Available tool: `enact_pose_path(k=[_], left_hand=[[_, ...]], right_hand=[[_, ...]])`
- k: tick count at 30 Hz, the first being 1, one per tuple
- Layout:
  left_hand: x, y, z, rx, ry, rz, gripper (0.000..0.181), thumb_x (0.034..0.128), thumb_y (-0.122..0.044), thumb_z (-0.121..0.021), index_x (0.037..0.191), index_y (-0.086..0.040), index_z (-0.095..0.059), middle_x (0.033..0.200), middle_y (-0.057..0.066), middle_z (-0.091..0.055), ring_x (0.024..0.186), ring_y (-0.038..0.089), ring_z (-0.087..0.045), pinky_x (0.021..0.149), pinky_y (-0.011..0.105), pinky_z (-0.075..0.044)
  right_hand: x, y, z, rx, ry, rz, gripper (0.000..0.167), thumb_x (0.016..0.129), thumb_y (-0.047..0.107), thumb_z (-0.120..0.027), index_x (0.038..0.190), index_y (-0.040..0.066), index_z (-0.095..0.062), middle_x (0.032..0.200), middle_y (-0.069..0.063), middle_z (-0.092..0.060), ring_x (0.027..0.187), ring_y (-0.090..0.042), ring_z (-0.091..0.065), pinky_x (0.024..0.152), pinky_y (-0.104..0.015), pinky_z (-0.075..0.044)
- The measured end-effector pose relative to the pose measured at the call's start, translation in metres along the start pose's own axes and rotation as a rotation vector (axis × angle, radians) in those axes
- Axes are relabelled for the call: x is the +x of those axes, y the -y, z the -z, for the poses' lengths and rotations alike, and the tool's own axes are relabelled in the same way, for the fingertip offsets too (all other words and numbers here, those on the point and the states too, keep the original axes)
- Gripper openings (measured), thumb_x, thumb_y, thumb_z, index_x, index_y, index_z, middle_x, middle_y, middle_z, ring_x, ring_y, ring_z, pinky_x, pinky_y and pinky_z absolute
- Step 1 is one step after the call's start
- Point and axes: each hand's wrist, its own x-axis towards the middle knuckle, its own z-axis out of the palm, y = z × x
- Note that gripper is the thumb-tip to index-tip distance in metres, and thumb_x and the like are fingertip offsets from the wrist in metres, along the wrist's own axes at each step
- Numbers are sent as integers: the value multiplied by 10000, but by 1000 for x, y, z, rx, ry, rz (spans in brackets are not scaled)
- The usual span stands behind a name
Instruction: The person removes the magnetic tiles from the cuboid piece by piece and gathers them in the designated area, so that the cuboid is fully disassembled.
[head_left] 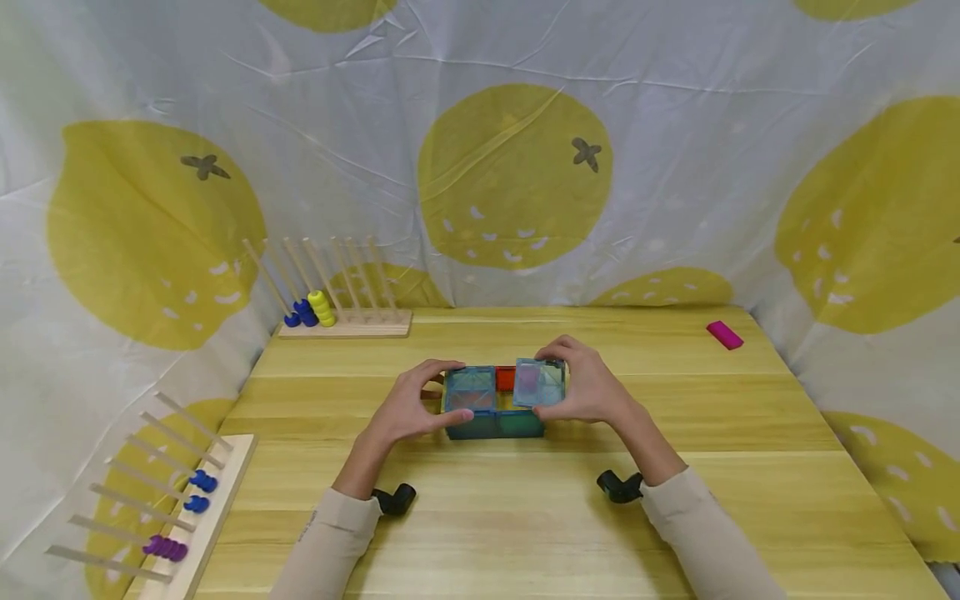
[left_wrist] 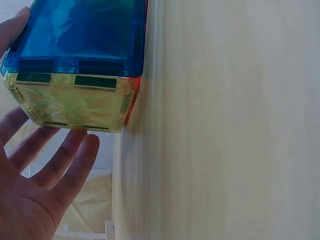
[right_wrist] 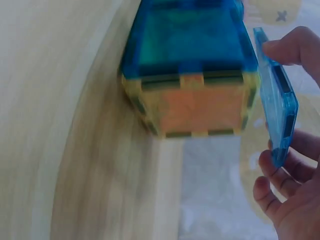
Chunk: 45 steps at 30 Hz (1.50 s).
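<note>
Near the middle of the wooden table (head_left: 487,533), I have one box of see-through tiles (head_left: 497,426), its long axis running left to right, and what I judge any move to turn on is how the pale blue tile (head_left: 540,382) sits against the uncovered right half of the box's top. From the fingers of the right hand (head_left: 588,388) that tile lies to the left, above the gap, pinched with the thumb at its near edge and fingertips at the far one; whether it touches the box I cannot tell. The right hand is the nearer to the gap. The left hand (head_left: 408,404) spans the box's left end, thumb on the front edge and forefinger at the rear, while my left wrist view shows its other fingers spread beside the yellow end wall (left_wrist: 75,105). Counting up, I get two hands, one held tile, one covering tile (head_left: 471,389) on the top's left half, two front panels, one far bead rack (head_left: 375,327), one near bead rack (head_left: 215,500), three groups of beads on each, and one magenta block (head_left: 725,335) toward the far right.
</note>
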Motion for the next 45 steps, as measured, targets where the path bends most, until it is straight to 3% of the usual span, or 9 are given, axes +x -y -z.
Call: enact_pose_path(k=[5,11,16,20,27,34,45], left_hand=[[-3,2,8,-8,12,14,717,803,-426,-882,1435,-273,-582,1430,-7,-583,1210,297,-623,971,490,-578],[-6,4,15,-33,22,17,717,794,-398,-897,1425,-250,-592,1430,-1,-587,1211,309,-611,976,501,-573],[-6,6,15,-32,26,19,712,801,-398,-894,1430,-278,-582,1446,-9,-578,1224,297,-600,969,476,-581],[-7,8,15,-26,22,19,711,805,-398,-890,1433,-287,-576,1450,-8,-576,1227,298,-600,964,464,-585],[-7,8,15,-30,19,23,724,801,-397,-893,1439,-272,-574,1458,-6,-572,1240,312,-595,964,480,-583],[-7,9,14,-52,21,24,712,798,-380,-900,1429,-307,-578,1429,-14,-589,1210,317,-607,968,506,-577],[-5,8,13,-45,22,27,719,821,-392,-875,1461,-289,-563,1481,-25,-557,1274,334,-580,939,463,-595]], right_hand=[[-1,-17,13,-4,-62,5,648,688,351,-910,1255,122,-693,1217,-68,-623,992,-249,-585,732,-358,-476],[5,-56,22,-17,-78,-74,665,735,338,-895,1314,104,-667,1268,-101,-596,1055,-277,-578,762,-377,-479],[13,-93,23,-37,-58,-158,712,764,325,-885,1372,54,-632,1348,-169,-560,1176,-379,-562,886,-537,-524],[20,-110,21,-58,-51,-199,716,760,313,-880,1369,30,-632,1361,-211,-546,1202,-446,-549,956,-640,-496],[34,-128,11,-116,-3,-220,569,781,325,-862,1261,68,-698,1337,-207,-556,1127,-410,-556,908,-552,-506],[43,-132,4,-130,46,-210,413,824,289,-820,1159,69,-720,1369,-222,-574,1212,-449,-567,1024,-579,-480],[49,-128,2,-123,142,-240,440,952,187,-653,1371,57,-637,1578,-213,-443,1459,-463,-396,1178,-612,-349]])
